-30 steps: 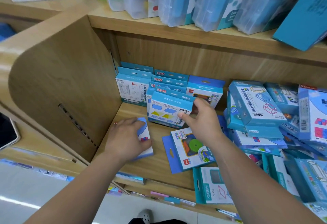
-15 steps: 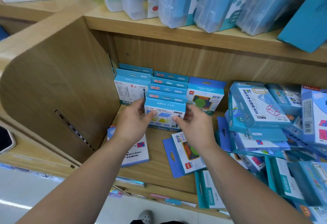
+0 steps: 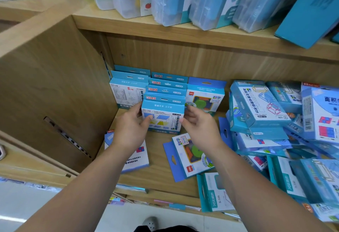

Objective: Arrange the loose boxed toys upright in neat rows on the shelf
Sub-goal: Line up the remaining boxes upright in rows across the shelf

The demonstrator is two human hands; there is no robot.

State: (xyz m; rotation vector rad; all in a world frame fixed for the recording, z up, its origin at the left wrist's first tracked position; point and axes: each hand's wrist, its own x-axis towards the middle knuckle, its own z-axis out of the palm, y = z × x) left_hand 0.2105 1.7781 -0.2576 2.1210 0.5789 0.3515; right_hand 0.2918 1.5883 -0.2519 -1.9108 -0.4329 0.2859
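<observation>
**Blue boxed toy (image 3: 163, 116), upright, front of the centre row on the lower shelf (image 3: 159, 178).**

Held at both sides. The left hand (image 3: 128, 132) has its thumb on the front face and its fingers curled round the left edge. The right hand (image 3: 200, 129) pinches the right edge, thumb in front and fingers behind. Matching boxes (image 3: 167, 85) stand upright directly behind it. White-fronted boxes (image 3: 126, 94) stand just beside on the left, and a green-disc box (image 3: 205, 97) on the right. Two boxes lie flat near the shelf front: a flat white box (image 3: 136, 160) under the left forearm and a flat disc box (image 3: 190, 158) below the right wrist. At the far right is a loose heap (image 3: 260, 103) of blue boxes, tilted and overlapping.
</observation>
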